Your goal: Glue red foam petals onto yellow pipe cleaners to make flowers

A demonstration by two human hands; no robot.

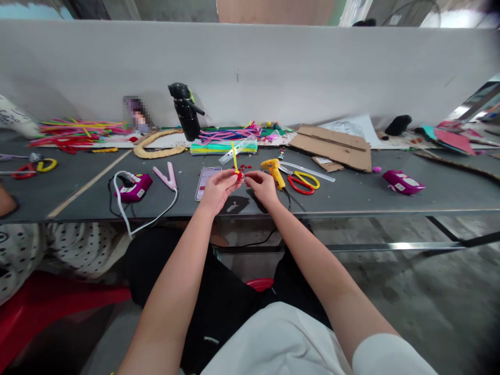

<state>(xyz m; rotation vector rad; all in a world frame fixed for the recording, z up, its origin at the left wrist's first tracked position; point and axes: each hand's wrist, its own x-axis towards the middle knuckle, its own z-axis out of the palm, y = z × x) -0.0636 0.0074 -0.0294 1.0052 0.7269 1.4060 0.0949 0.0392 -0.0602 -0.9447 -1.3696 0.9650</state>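
Note:
Over the front of the grey table, my left hand (220,190) pinches a small red craft piece (238,176) with its fingertips. A yellow pipe-cleaner-like stem (235,155) rises upright from that piece. My right hand (263,186) is closed at the piece's right side, thumb and forefinger pressed together; what is between them is too small to make out. Several little red bits (245,167) lie on the table just behind my hands. A phone (207,182) lies left of my left hand, and a yellow glue gun (275,172) rests right of my right hand.
Red-and-yellow-handled scissors (302,183) lie beyond the glue gun. A pink flat iron (167,178) and purple power block (135,188) sit left. Behind are a black bottle (186,112), pipe cleaners (84,130) and cardboard (332,146). Another purple block (403,182) stands right.

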